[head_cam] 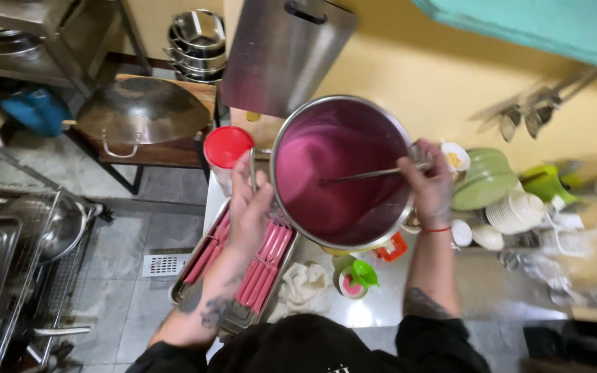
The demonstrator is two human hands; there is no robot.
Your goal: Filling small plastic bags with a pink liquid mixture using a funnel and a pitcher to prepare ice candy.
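Head view looks straight down on a steel desk in a kitchen. At the centre stands a large steel pot filled with a smooth pink liquid. The left hand is closed around the pot's handle on its left rim, steadying it. The right hand grips the end of a long metal ladle, whose shaft runs across the pot and dips into the pink liquid near the middle. A red thread bracelet circles the right wrist.

Just below and left of the pot, partly under the left forearm, lies a metal tray of long pink tube moulds laid side by side. A red-lidded jar stands beside the pot's upper left. In front of the pot sit a crumpled white cloth and a small green funnel in a cup. To the right are stacked green plates and white bowls. A wok rests on a low wooden stand to the left.
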